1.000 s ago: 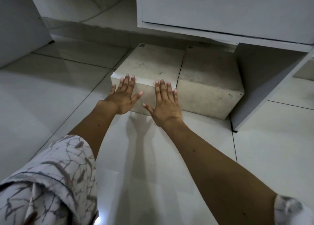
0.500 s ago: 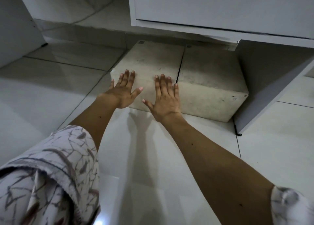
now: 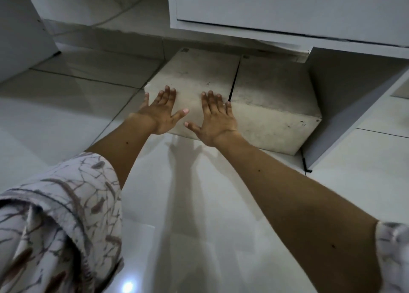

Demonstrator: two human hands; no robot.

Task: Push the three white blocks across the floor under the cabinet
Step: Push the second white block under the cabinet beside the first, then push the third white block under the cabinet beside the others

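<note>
clearly heavy and stiff, the left block (image 3: 194, 80) sits beside the right block (image 3: 272, 86) at the cabinet (image 3: 287, 11) edge, left hand (image 3: 160, 113) and right hand (image 3: 215, 120) flat, unclenched, pressing its front face low.

Floor's (image 3: 66, 120) glossy white tile with thin dark grout lines, shiny enough to catch a light glare near the bottom edge. Sitting right on it are two dusty white blocks side by side, the left block (image 3: 199, 75) and right block (image 3: 272, 86), touching with just a dark seam between. The cabinet's side panel (image 3: 345, 106) also stands on the tile, right against the right block.
</note>
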